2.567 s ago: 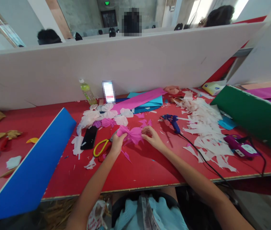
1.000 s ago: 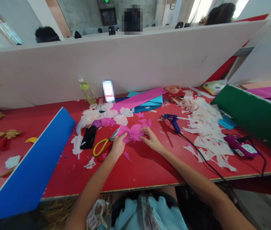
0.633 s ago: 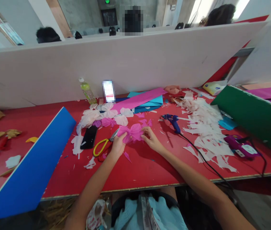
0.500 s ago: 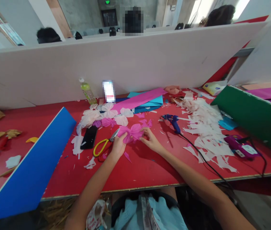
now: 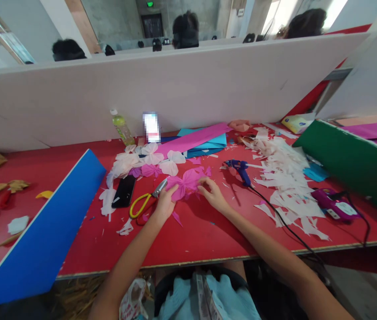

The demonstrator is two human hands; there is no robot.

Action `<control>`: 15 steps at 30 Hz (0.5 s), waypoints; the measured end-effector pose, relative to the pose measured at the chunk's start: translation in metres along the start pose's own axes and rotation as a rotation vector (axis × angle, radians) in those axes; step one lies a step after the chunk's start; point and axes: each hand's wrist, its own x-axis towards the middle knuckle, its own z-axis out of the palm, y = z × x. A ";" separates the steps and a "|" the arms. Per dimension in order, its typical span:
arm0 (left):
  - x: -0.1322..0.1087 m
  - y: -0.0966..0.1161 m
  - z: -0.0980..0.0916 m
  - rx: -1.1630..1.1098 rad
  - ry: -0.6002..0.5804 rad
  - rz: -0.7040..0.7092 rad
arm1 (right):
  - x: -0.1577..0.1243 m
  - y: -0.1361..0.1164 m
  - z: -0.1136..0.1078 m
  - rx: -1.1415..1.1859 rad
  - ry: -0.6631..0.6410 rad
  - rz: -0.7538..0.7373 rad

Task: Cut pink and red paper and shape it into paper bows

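Note:
A pink crepe-paper flower (image 5: 187,181) with spread petals is held up between both hands over the red table. My left hand (image 5: 165,202) pinches its left side. On its right edge, the fingers of my right hand (image 5: 212,194) are closed. Scissors with yellow handles (image 5: 140,205) lie just left of my left hand, blades toward it. Behind the flower lie white paper flowers (image 5: 169,165), a smaller pink one (image 5: 151,170) and pink scraps (image 5: 195,161). A blue glue gun (image 5: 240,170) with a white stick rests right of my right hand.
White paper scraps (image 5: 284,182) pile up on the right, near a purple device (image 5: 335,204) and a green board (image 5: 351,166). A blue board (image 5: 51,231) stands at left. A black phone (image 5: 124,191), bottle (image 5: 122,129), lit phone (image 5: 151,127) and folded paper (image 5: 204,138) are farther back.
The pink flower has shifted slightly to the right and turned its petals a little. My right fingers have moved slightly along its edge. The other things on the table stay put.

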 end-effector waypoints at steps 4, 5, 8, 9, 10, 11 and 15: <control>-0.001 -0.001 0.001 -0.009 -0.026 0.002 | 0.000 -0.001 0.000 -0.029 -0.010 -0.006; -0.002 -0.001 0.001 -0.013 -0.023 0.000 | 0.000 -0.001 0.000 -0.036 -0.005 -0.012; -0.002 0.000 0.001 -0.018 -0.015 -0.011 | -0.001 0.000 0.001 -0.051 0.009 -0.033; -0.002 0.000 0.002 -0.014 -0.017 -0.016 | -0.001 0.000 0.001 -0.054 0.009 -0.041; -0.003 0.001 0.002 -0.007 -0.023 -0.021 | -0.001 0.000 0.001 -0.057 0.006 -0.048; -0.003 0.001 0.003 0.000 -0.027 -0.027 | -0.001 -0.001 0.001 -0.058 0.001 -0.054; -0.004 0.002 0.005 -0.001 -0.016 -0.039 | 0.000 -0.005 0.000 -0.056 -0.023 -0.060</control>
